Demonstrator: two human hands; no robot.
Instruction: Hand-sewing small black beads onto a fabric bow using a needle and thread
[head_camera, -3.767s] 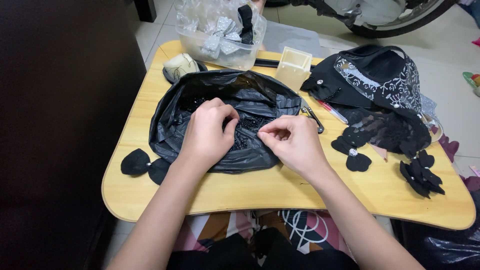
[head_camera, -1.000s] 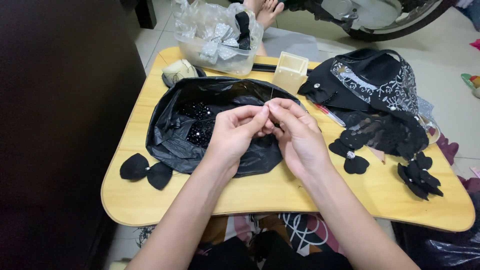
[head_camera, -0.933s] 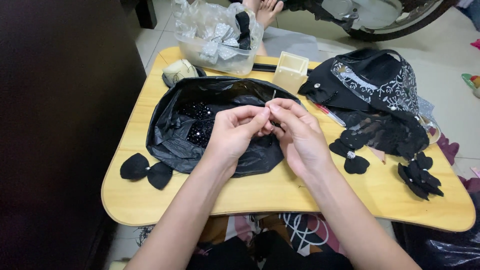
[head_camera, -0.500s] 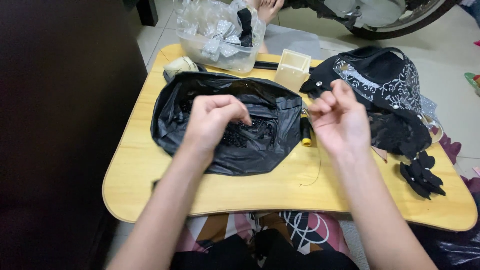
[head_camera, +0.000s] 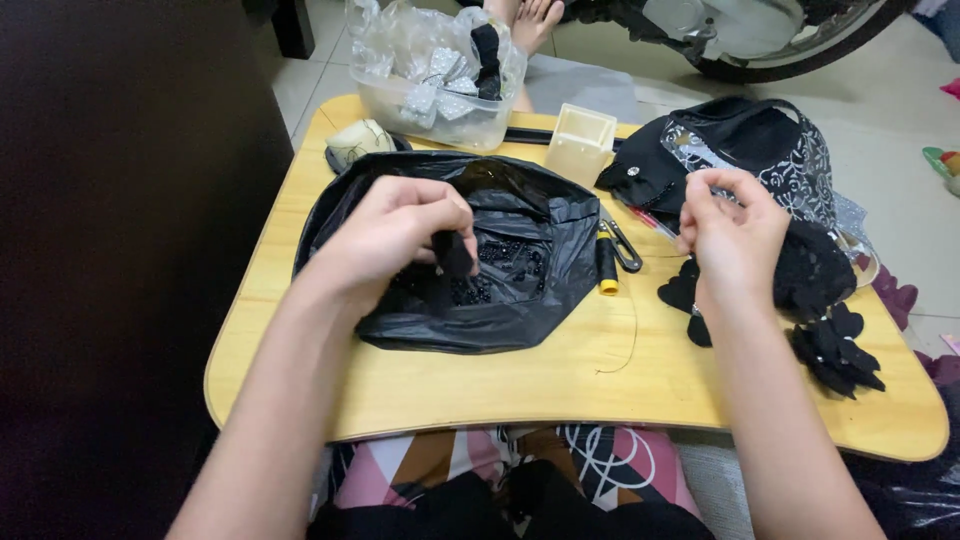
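Note:
My left hand (head_camera: 395, 235) pinches a small black fabric piece (head_camera: 455, 254) over an opened black plastic bag (head_camera: 530, 215) that holds small black beads (head_camera: 495, 270). My right hand (head_camera: 735, 235) is held up to the right of the bag with its fingertips pinched together. A thin dark thread (head_camera: 632, 335) curves down onto the wooden lap table (head_camera: 600, 390) between the two hands. It seems to run up to the right hand's fingers.
A black and yellow tool (head_camera: 605, 265) lies right of the bag. Black fabric flowers (head_camera: 835, 350) and a black patterned bag (head_camera: 745, 150) sit at the right. A clear tub (head_camera: 430, 95), a cream box (head_camera: 578, 143) and a person's feet (head_camera: 530, 15) are at the back.
A second ago both hands were pinched together over the bag. They have since parted: the right hand drew out to the right, and the left stays over the bag with the fabric piece.

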